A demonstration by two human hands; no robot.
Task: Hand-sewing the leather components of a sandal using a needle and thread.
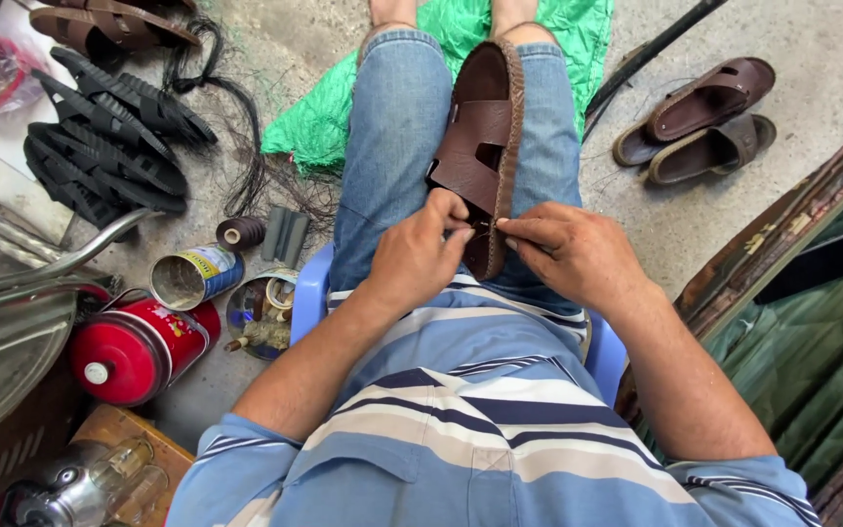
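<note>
A brown leather sandal (485, 127) lies lengthwise on my lap, between my jeans-clad thighs, its stitched sole edge to the right. My left hand (420, 252) pinches at the sandal's near end, fingers closed on something small that I cannot make out. My right hand (570, 249) grips the sandal's near edge from the right, thumb and fingers closed on it. Both hands meet at the heel end of the sandal.
I sit on a blue plastic chair (310, 288). On the floor at left lie black soles (100, 146), a thread spool (241, 232), an open tin can (192, 276) and a red canister (139, 346). A pair of brown sandals (700, 117) rests at right, green cloth (334, 107) under my feet.
</note>
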